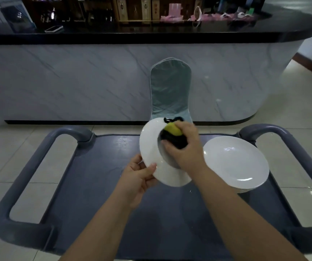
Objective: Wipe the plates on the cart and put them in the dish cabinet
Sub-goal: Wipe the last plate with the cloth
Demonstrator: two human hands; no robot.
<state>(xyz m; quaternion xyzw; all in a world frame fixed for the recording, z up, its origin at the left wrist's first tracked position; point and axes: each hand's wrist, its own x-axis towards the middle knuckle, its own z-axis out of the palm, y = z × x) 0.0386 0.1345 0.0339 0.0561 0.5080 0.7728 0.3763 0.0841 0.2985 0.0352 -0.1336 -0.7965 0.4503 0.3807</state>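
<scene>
My left hand [139, 176] grips the lower left rim of a white plate [151, 146], holding it tilted above the grey cart [98, 178]. My right hand [184, 147] holds a black and yellow cloth [174, 135] and presses it into the plate's hollow. A stack of white plates [236, 164] rests on the right side of the cart top, close beside my right forearm.
The cart has rounded grey handles at left [19, 181] and right [298, 153]. Beyond it stands a chair with a pale green cover [171, 91] against a marble-fronted counter [76, 81] with a black top. Tiled floor surrounds the cart.
</scene>
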